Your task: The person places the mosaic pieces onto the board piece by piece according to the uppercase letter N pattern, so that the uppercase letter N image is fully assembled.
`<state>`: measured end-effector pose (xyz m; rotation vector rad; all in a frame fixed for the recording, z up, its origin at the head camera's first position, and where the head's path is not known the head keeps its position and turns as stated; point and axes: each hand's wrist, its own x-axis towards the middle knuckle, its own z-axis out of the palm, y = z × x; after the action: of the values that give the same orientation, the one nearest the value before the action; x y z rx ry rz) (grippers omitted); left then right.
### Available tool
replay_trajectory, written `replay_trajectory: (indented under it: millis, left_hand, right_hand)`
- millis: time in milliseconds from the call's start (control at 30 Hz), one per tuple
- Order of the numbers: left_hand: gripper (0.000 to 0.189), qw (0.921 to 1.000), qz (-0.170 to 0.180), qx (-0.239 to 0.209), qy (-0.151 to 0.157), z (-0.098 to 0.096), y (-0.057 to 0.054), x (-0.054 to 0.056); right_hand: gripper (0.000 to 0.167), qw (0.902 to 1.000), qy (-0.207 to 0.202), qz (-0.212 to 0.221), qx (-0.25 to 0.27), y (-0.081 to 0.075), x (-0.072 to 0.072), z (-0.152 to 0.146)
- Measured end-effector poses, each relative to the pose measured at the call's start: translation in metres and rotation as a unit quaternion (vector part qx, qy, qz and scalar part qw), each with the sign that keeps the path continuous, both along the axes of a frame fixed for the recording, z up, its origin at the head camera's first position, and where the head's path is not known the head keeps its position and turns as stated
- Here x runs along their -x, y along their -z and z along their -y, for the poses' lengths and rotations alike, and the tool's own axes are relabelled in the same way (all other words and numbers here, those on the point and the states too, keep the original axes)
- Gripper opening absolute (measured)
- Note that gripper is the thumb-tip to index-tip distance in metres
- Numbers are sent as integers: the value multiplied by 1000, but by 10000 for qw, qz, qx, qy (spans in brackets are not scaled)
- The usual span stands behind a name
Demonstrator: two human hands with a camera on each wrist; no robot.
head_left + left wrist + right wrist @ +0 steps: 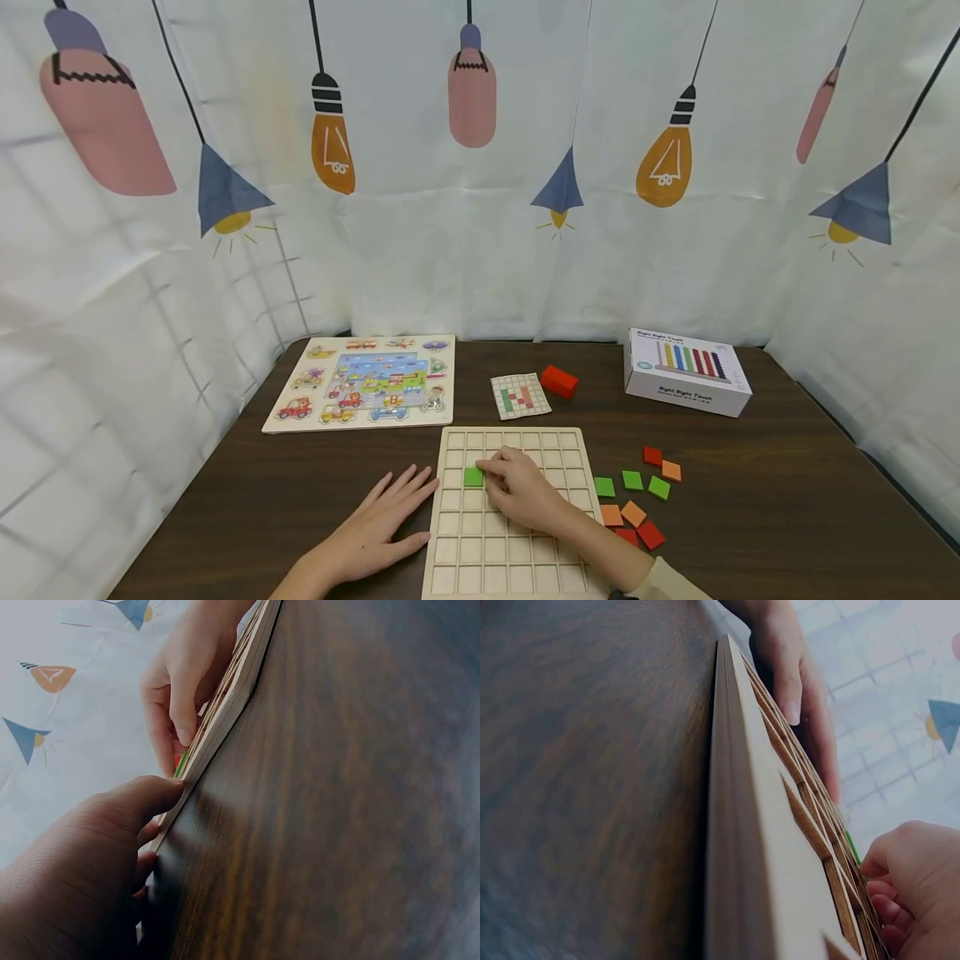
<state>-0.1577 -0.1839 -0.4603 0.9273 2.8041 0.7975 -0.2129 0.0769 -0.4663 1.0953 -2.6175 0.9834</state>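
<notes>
A pale wooden grid board (495, 552) lies on the dark table, with one green square tile (472, 477) in a cell near its upper left. My right hand (521, 492) is over the board, fingers curled, pinching at the right side of this tile. Part of the grip is hidden in the head view; green shows by the fingertips in the left wrist view. My left hand (378, 525) has its fingers spread on the table. Its thumb (161, 796) and fingertips touch the board's left edge.
Several loose green, orange and red tiles (632, 481) lie right of the board. Behind it are a pattern card (496, 396) and a red block (559, 381). A vehicle puzzle (285, 425) lies back left; a white box (686, 393) stands back right.
</notes>
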Motion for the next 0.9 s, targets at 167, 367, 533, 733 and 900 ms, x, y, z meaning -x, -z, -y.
replay_trajectory:
  millis: [167,367,533,733,900]
  left_hand:
    - [64,10000,-42,-17,15,0,1,1]
    - [63,10000,-64,-27,62,1,3,1]
    - [64,10000,-41,-65,64,1,2,0]
    - [64,9999,-93,-26,82,1,2,0]
    - [64,9998,-158,-12,115,1,2,0]
  right_hand:
    - [27,9997,-6,182,136,-2,0,0]
    - [25,9989,-12,351,312,-8,-2,-1]
    - [25,9981,89,236,568,-18,-4,-3]
    - [25,9984,217,220,463,-25,-7,-13]
    - [26,9986,335,182,368,-28,-10,-25]
